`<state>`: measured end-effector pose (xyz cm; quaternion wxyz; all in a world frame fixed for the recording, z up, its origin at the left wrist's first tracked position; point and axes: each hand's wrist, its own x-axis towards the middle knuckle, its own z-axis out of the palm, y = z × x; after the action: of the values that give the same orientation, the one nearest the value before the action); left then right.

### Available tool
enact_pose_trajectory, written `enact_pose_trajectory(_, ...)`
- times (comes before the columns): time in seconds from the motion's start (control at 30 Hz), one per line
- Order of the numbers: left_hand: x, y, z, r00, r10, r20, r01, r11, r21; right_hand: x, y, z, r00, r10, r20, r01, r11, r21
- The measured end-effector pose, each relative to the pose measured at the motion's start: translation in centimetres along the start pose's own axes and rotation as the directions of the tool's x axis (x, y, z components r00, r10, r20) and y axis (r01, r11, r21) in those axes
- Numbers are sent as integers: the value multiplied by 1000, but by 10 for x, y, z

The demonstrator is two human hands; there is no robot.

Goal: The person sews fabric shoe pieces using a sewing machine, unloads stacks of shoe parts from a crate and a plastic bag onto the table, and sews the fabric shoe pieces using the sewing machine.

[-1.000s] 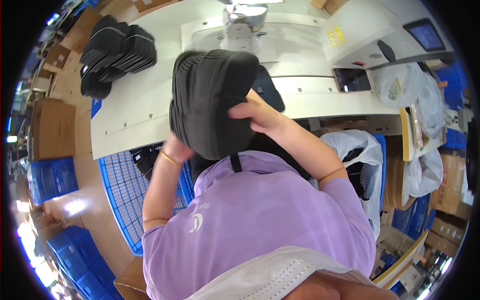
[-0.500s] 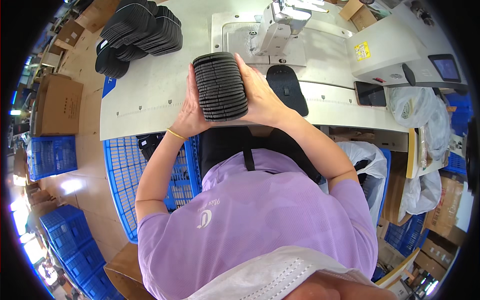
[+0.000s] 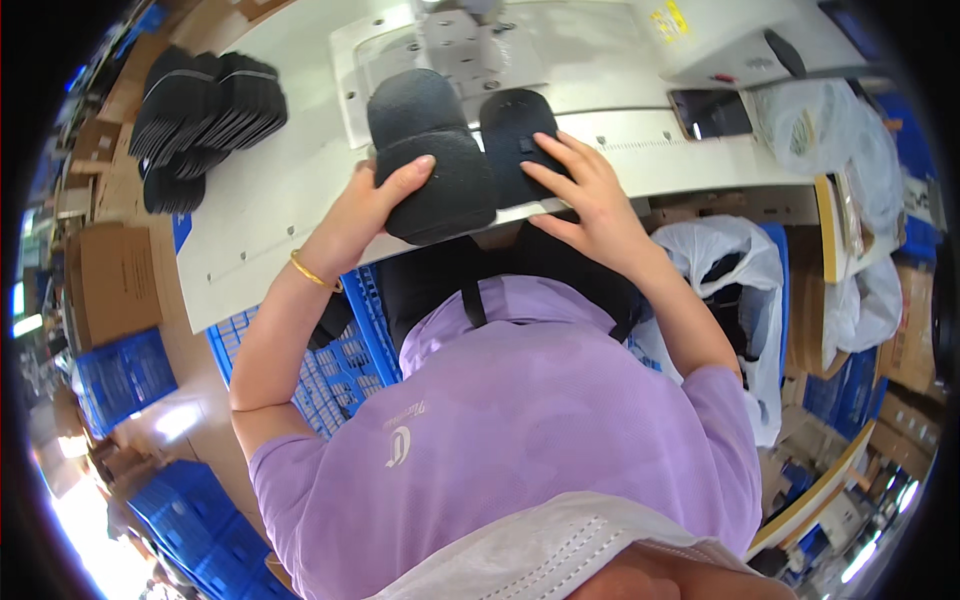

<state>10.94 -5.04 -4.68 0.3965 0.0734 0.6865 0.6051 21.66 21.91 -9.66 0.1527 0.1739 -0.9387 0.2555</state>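
Observation:
A stack of black rounded pads point(image 3: 440, 190) lies tilted at the table's front edge, its broad face toward me. My left hand point(image 3: 365, 205) grips the stack from its left side, the thumb across the top face and the other fingers hidden. Just right of the stack lies a single black pad point(image 3: 512, 115) with a small square tab on it. My right hand point(image 3: 598, 205) rests its fingertips on this pad, fingers spread and not closed round it. Beyond both stands the white sewing machine point(image 3: 460, 50), partly out of view.
Tied bundles of black pads point(image 3: 205, 105) lie at the table's far left. A dark phone point(image 3: 710, 113) sits at the right, near a white machine housing point(image 3: 720, 45). Below the table are a blue crate point(image 3: 340, 370) and a white plastic bag point(image 3: 725, 270).
My right hand has left the stack and moved onto the single pad. The stack, in my left hand, has tipped from edge-on to showing its broad face. The view has shifted.

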Motion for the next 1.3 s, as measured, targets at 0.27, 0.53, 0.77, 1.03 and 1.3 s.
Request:
enact_pose_trajectory(0.27,22,-22,-32,958,75,-278,-84,996,-19,-3,19,34,965,-109,-238,93,993,-78)
enact_pose_trajectory(0.53,11,-78,-53,701,497,-510,-123,790,601,-165,44,-24,729,132,-671,-357,910,-210)
enact_pose_trajectory(0.77,6,-100,-25,591,651,-477,2,590,807,-472,134,-40,77,991,-106,-737,-15,-675)
enact_pose_trajectory(1.03,6,-104,-29,556,779,-290,-57,383,922,-579,201,-42,-106,994,-36,-826,-109,-553)
enact_pose_trajectory(1.3,6,-110,-41,547,769,-331,-90,447,890,-521,215,-45,284,944,-166,-779,126,-614)
